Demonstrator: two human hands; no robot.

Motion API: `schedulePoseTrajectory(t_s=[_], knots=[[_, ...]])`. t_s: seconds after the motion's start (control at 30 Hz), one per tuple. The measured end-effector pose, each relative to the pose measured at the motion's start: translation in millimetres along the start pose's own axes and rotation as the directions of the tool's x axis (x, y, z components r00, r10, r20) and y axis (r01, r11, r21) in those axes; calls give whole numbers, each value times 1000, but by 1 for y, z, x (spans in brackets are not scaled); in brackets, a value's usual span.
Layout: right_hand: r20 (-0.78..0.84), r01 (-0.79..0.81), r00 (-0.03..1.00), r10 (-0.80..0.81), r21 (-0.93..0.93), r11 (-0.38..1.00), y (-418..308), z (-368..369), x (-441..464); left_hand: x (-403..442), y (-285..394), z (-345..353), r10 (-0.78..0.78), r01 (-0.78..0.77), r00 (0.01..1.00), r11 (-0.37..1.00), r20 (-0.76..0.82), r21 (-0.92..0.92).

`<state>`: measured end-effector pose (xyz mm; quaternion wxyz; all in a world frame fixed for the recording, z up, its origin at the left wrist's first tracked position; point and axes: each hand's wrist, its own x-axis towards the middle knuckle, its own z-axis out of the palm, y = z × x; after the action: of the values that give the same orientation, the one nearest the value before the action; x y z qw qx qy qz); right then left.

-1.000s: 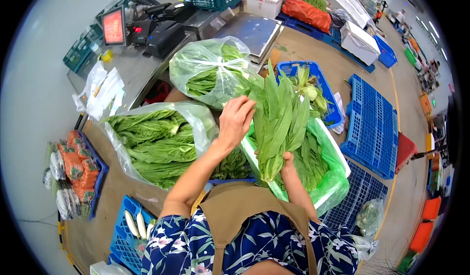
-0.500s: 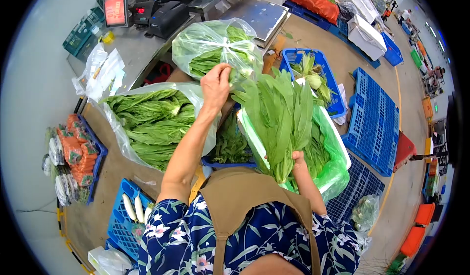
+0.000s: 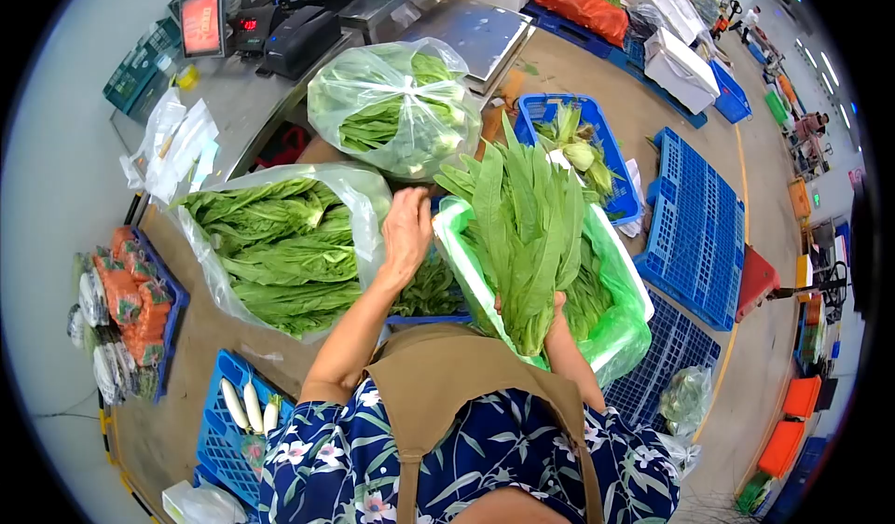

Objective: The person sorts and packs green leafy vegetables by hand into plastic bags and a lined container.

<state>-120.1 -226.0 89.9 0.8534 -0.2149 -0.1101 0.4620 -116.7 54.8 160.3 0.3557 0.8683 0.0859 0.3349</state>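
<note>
A bunch of long green leaves (image 3: 527, 235) is held upright by its stem end in my right hand (image 3: 557, 311), whose fingers are mostly hidden behind the stems. Below it is a white foam box (image 3: 643, 291) lined with a green bag (image 3: 626, 330), with more leaves inside. My left hand (image 3: 407, 229) is bent, near the box's left edge and the open clear bag (image 3: 378, 198) of leafy greens; what its fingers hold, if anything, cannot be made out. A tied clear bag of greens (image 3: 396, 114) lies just beyond it.
A blue basket (image 3: 626, 181) with leafy trimmings stands behind the box. Blue pallets (image 3: 695, 235) lie at the right. A metal bench (image 3: 242, 104) with a screen (image 3: 202, 22) is at the back left. White radishes (image 3: 253, 406) sit in a blue crate (image 3: 216, 440) at lower left.
My left hand first moved left, away from the leaves, then down toward the gap between open bag and box. The leaf bunch stays in my right hand, more upright and spread.
</note>
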Motion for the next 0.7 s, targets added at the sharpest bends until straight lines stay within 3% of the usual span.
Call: schedulePoseTrajectory(t_s=[0.03, 0.13, 0.17, 0.23, 0.33, 0.53, 0.7], knots=[[-5, -23, 1000, 23, -8, 1000, -1, 1, 2, 12, 23, -13, 62, -66, 991, 997, -116, -27], [-7, -57, 998, 57, -20, 998, -2, 3, 10, 29, 83, -44, 102, -76, 994, 927, 49, -368], [-2, -46, 999, 46, -15, 999, -1, 3, 14, 33, 83, -37, 232, -201, 972, 909, 41, -365], [4, -7, 1000, 7, -7, 1000, 0, 9, 22, 38, 87, -32, -31, 157, 943, 919, 332, -362], [26, 41, 999, -40, -10, 999, -2, 16, 32, 41, 72, -22, -105, 197, 922, 956, 372, -218], [2, 43, 999, -43, -27, 999, -5, 19, 33, 46, 49, -17, -61, 264, 835, 916, 546, -302], [-6, 41, 999, -41, -25, 999, -6, 5, 34, 48, 52, -16, 100, 41, 911, 943, 400, -329]])
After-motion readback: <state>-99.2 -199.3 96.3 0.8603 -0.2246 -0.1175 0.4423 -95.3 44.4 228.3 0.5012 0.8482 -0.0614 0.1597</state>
